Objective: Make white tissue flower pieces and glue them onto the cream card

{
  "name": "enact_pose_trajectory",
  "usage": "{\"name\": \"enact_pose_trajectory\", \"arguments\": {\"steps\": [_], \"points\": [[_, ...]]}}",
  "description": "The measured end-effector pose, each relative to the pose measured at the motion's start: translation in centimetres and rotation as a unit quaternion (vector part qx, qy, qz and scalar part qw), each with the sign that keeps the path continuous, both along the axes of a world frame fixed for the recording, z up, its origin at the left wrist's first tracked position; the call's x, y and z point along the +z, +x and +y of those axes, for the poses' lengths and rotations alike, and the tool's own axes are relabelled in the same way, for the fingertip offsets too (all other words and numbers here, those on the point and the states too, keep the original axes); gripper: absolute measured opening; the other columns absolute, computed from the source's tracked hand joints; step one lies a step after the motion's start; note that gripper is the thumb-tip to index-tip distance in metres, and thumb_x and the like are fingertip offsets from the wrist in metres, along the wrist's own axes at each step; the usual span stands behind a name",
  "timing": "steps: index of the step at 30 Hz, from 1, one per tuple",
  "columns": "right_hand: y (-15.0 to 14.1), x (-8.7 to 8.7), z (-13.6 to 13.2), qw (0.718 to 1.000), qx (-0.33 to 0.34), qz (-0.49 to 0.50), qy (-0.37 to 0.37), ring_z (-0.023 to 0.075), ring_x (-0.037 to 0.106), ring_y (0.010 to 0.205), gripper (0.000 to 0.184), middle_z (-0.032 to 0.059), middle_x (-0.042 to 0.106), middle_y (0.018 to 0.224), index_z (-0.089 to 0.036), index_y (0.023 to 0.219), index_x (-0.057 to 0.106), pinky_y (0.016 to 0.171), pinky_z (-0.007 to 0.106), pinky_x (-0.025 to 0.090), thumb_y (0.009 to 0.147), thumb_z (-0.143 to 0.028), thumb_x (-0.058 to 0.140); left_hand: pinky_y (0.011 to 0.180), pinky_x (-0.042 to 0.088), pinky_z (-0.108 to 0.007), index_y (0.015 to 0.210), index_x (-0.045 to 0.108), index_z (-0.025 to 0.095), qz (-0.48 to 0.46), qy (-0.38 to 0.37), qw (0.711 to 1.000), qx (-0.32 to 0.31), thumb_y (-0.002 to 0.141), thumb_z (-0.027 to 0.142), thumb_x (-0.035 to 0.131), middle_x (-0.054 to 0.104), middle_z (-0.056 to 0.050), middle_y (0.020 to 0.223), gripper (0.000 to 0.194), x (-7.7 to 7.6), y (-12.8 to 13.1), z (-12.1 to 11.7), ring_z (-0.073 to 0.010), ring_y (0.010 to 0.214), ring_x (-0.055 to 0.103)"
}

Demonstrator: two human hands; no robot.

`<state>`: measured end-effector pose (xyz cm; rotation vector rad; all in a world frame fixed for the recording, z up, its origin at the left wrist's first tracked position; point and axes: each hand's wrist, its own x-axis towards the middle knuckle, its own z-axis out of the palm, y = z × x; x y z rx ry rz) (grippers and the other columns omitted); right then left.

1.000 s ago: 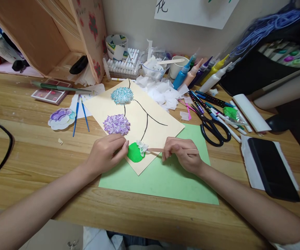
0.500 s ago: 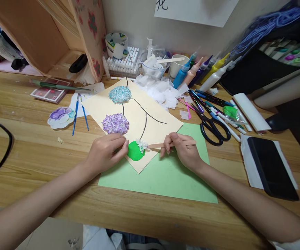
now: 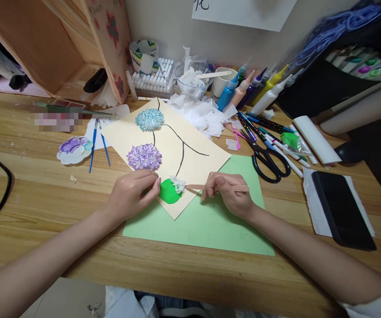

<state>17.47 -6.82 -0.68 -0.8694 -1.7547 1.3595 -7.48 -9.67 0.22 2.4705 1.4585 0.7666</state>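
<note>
My right hand [image 3: 228, 193] grips a flat wooden craft stick [image 3: 195, 187], held nearly level. Its tip touches the crumpled white tissue pieces [image 3: 178, 183] on the upper right of a bright green clay disc [image 3: 169, 193]. At the disc's left edge my left hand [image 3: 135, 193] is closed, thumb and forefinger together; whatever they hold is hidden. Under both lies a cream card [image 3: 197, 165] with black drawn stems, turned cornerwise on a green sheet [image 3: 203, 234]. The card also carries a purple tissue flower [image 3: 144, 157] and a blue tissue flower [image 3: 149, 119].
Torn white tissue [image 3: 198, 112] is heaped behind the card, by a clear bowl [image 3: 192, 86] and paint bottles [image 3: 226, 95]. Black scissors [image 3: 269, 163], pens and a phone [image 3: 342, 210] lie at right. Left are two brushes [image 3: 92, 145] and a flower-shaped palette [image 3: 73, 151].
The whole view has shifted slightly. The right hand sits a little lower relative to the card, and the stick lies flatter, its tip still at the white tissue. My left hand keeps its place.
</note>
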Motion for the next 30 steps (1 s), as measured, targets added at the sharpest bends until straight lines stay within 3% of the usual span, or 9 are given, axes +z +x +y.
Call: {"name": "enact_pose_trajectory", "arguments": {"steps": [4, 11, 30], "points": [[-0.08, 0.01, -0.03, 1.0, -0.002, 0.01, -0.026, 0.0139, 0.058, 0.054, 0.045, 0.0029, 0.061, 0.056, -0.017, 0.059, 0.053, 0.054, 0.029, 0.043, 0.094, -0.04, 0.035, 0.062, 0.043, -0.022, 0.067, 0.06, 0.018, -0.002, 0.001, 1.0, 0.001, 0.087, 0.022, 0.047, 0.067, 0.0, 0.074, 0.024, 0.0, 0.02, -0.01, -0.0108, 0.066, 0.059], [0.3, -0.54, -0.11, 0.998, -0.017, 0.032, 0.059, 0.0144, 0.056, 0.052, 0.047, 0.0038, 0.061, 0.055, -0.018, 0.06, 0.057, 0.052, 0.03, 0.042, 0.095, -0.039, 0.033, 0.062, 0.043, -0.021, 0.067, 0.06, 0.018, -0.005, 0.009, 1.0, 0.003, 0.087, 0.021, 0.047, 0.067, 0.0, 0.074, 0.024, -0.15, 0.06, -0.06, -0.0108, 0.066, 0.06], [0.06, -0.31, 0.25, 0.998, 0.045, 0.021, 0.028, 0.0143, 0.058, 0.057, 0.043, 0.0047, 0.063, 0.062, -0.016, 0.067, 0.06, 0.053, 0.028, 0.042, 0.094, -0.039, 0.035, 0.062, 0.043, -0.022, 0.067, 0.059, 0.019, 0.0, 0.0, 1.0, 0.002, 0.087, 0.023, 0.045, 0.066, 0.0, 0.073, 0.025, -0.17, -0.01, -0.05, -0.0111, 0.066, 0.059]]}}
